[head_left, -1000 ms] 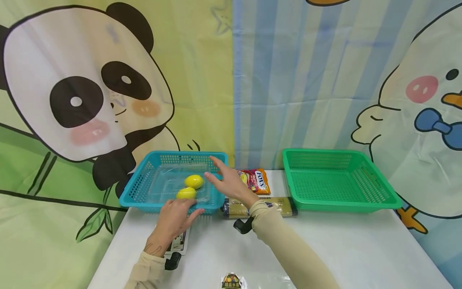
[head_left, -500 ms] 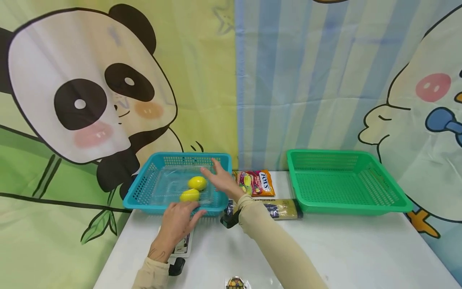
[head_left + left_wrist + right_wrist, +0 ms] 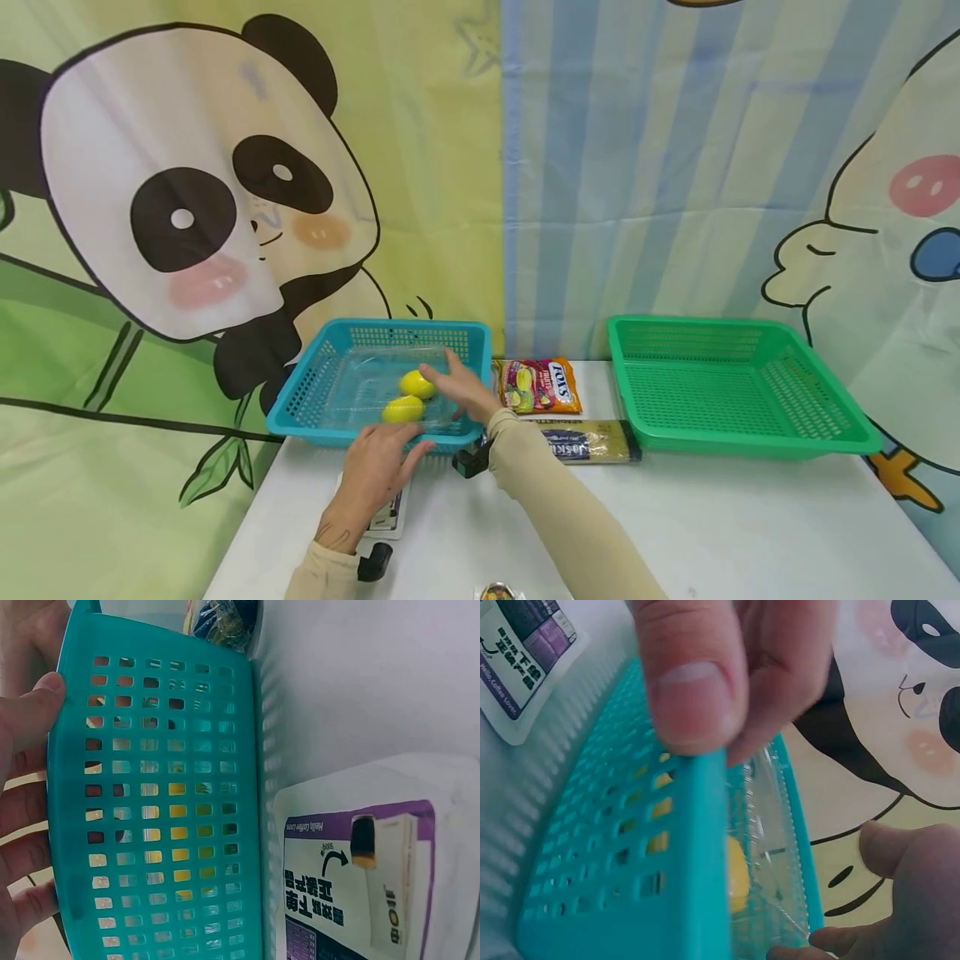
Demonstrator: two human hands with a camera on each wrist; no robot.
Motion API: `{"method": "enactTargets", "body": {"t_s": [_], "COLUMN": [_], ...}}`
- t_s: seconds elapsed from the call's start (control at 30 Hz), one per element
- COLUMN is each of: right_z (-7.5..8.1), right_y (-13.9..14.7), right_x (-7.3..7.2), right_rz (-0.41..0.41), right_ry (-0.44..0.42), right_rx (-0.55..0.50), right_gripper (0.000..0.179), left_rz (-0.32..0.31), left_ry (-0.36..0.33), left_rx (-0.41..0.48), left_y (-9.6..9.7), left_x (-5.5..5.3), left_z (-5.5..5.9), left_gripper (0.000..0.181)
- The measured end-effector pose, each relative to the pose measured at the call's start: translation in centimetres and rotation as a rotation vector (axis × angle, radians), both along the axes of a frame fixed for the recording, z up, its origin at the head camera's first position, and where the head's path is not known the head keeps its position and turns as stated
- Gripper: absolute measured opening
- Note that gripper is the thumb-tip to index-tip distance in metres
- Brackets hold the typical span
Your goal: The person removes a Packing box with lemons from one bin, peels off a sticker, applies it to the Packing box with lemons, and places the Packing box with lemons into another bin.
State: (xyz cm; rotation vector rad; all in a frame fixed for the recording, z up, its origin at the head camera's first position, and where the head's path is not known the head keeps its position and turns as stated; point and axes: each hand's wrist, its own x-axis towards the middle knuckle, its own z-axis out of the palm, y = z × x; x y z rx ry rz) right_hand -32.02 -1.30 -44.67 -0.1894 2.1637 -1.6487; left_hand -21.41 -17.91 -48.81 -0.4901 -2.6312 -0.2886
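Two lemons (image 3: 417,384) lie close together with clear plastic packaging (image 3: 360,379) in the blue plastic basket (image 3: 303,408). My left hand (image 3: 377,467) reaches over the basket's front rim, fingertips inside and thumb spread apart. Through the basket's holes, bits of yellow show in the left wrist view. My right hand (image 3: 467,390) is over the basket's right side, thumb and fingers apart, beside the farther lemon. In the right wrist view one lemon (image 3: 738,874) is partly hidden behind the rim, and the right hand's fingertips are down at the clear plastic.
A green basket (image 3: 750,442) stands at the right. Between the baskets lie a FOX'S candy bag (image 3: 538,386) and a spaghetti pack (image 3: 592,442). A white and purple coffee packet (image 3: 360,847) lies in front of the blue basket. A round label (image 3: 497,592) shows at the bottom edge.
My right hand has come down and in toward the lemons at the basket's right side. The left hand stays at the front rim. The whole head view has shifted slightly.
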Motion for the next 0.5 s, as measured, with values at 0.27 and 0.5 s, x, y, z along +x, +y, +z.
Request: {"method": "enactTargets", "body": {"t_s": [0.27,0.5], "right_z": [-1.0,-1.3], "right_y": [-0.9,-1.2], "right_x": [-0.4,-0.2], "right_rz": [-0.032,-0.004], "right_ry": [0.017,0.089], "right_rx": [0.026,0.058], "right_gripper": [0.081,0.083], "left_rz": [-0.003,-0.005], "left_ry": [0.004,0.019], "left_rx": [-0.004,-0.001], "left_y": [0.0,0.0], "left_x": [0.0,0.0], "left_z": [0.2,0.0], "left_gripper": [0.032,0.033]}}
